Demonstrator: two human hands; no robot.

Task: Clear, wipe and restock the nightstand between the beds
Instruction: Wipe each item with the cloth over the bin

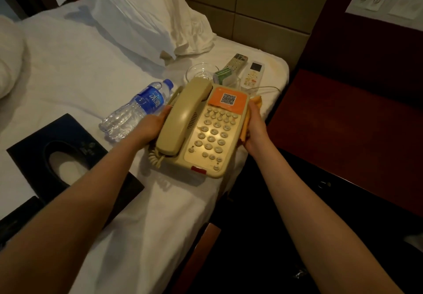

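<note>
At the bed's (91, 76) edge, beside the nightstand (343, 121), the phone (212, 133) sits between my hands: left hand (153, 126) grips its left side, right hand (255, 128) grips its right, cloth (257, 100) pinched against it.

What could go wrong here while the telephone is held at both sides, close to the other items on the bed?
The handset only rests on the telephone; tilting might slide it off. The thin cord runs just by the white remote, so lifting could drag it. The cloth pinched under the right hand may weaken that grip.
</note>
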